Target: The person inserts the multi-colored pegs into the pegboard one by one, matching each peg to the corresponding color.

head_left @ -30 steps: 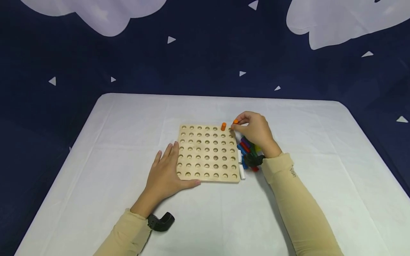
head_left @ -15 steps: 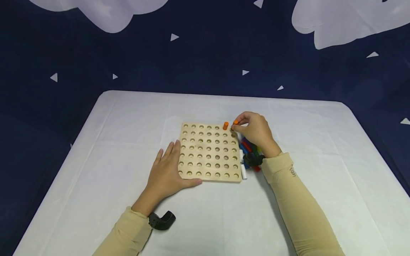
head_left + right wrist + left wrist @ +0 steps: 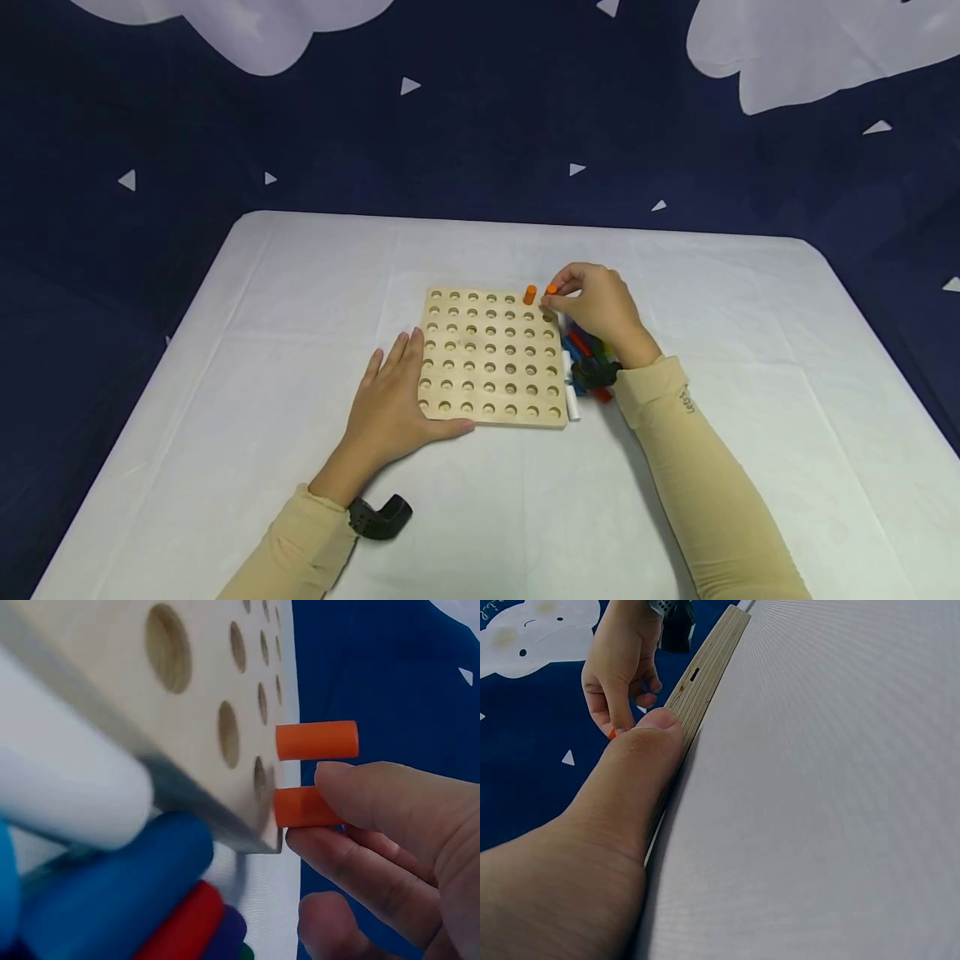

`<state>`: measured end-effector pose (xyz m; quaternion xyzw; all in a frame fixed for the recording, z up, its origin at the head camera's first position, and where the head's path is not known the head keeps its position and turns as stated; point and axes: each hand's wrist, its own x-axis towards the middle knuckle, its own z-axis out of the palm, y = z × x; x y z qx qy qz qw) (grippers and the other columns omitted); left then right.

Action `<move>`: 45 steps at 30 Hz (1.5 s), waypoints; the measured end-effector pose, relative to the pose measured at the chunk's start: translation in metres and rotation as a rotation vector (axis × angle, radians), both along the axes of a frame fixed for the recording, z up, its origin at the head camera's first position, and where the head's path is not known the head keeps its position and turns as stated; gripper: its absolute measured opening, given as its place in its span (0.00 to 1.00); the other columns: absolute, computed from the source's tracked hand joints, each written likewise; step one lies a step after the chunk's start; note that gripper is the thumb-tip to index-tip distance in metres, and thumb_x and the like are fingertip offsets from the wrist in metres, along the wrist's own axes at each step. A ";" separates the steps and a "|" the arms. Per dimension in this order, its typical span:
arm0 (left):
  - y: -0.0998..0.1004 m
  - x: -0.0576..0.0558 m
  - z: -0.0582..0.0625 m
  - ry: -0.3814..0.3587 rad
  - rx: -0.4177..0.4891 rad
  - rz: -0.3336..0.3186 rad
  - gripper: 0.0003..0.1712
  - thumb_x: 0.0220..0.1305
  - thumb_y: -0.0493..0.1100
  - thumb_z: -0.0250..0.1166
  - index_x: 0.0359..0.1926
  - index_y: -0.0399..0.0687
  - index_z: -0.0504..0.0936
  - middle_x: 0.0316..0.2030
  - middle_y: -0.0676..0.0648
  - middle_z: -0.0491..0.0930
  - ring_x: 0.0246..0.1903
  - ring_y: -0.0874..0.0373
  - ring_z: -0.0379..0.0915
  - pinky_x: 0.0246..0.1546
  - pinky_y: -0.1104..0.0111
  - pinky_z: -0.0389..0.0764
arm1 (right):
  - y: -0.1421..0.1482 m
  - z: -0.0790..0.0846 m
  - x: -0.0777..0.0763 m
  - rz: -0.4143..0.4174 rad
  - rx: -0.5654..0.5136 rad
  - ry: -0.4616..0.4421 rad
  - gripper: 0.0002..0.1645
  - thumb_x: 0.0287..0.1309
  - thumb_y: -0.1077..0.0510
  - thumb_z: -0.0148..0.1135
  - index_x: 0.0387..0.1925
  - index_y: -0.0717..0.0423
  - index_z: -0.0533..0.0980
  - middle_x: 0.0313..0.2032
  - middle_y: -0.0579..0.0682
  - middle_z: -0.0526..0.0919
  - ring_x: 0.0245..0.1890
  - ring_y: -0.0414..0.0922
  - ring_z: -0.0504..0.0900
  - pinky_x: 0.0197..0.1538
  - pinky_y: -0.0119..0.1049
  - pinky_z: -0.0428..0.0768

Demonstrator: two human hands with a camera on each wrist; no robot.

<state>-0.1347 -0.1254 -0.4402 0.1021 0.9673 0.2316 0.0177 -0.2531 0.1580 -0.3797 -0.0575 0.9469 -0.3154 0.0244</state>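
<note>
A square wooden pegboard [image 3: 480, 358] with rows of round holes lies flat on the white table. My left hand [image 3: 388, 410] braces its near left corner, fingers straight along the left side and thumb along the front edge. In the left wrist view, that thumb [image 3: 641, 761] presses the board's layered edge [image 3: 705, 671]. At the far right corner my right hand [image 3: 596, 304] pinches an orange peg [image 3: 300, 806] between thumb and fingers. The peg's lower end meets the board at the corner hole. Beside it another orange peg [image 3: 319, 740] stands upright in the back row.
Loose pegs lie against the board's right side, partly under my right wrist: white [image 3: 573, 403], blue [image 3: 124, 881], red [image 3: 184, 919], and some purple, green and yellow. Black wrist cameras [image 3: 381, 518] are strapped to both wrists. A dark blue backdrop [image 3: 480, 125] hangs behind the table.
The board appears slightly further right in the head view, while my right hand stays at its far right corner. The pinched orange peg sits a little lower. My left hand keeps its hold.
</note>
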 end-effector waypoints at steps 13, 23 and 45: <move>0.001 0.000 -0.001 -0.003 0.002 0.005 0.84 0.33 0.84 0.67 0.79 0.39 0.41 0.79 0.42 0.46 0.79 0.50 0.38 0.79 0.52 0.37 | 0.003 -0.002 0.000 0.007 0.031 -0.024 0.21 0.57 0.48 0.72 0.48 0.53 0.81 0.44 0.52 0.88 0.44 0.51 0.81 0.45 0.44 0.76; 0.000 0.000 0.000 -0.004 0.001 0.000 0.85 0.33 0.84 0.68 0.79 0.39 0.41 0.79 0.42 0.45 0.79 0.50 0.37 0.79 0.52 0.37 | 0.036 0.009 0.012 -0.065 0.073 0.013 0.26 0.63 0.41 0.63 0.54 0.54 0.79 0.46 0.54 0.86 0.42 0.53 0.79 0.42 0.43 0.74; -0.002 -0.001 -0.002 -0.002 -0.003 -0.003 0.85 0.33 0.85 0.67 0.78 0.38 0.41 0.78 0.41 0.46 0.79 0.48 0.38 0.79 0.51 0.37 | 0.082 -0.003 0.042 -0.031 0.256 -0.216 0.23 0.64 0.42 0.60 0.46 0.55 0.82 0.40 0.53 0.85 0.36 0.48 0.78 0.36 0.37 0.73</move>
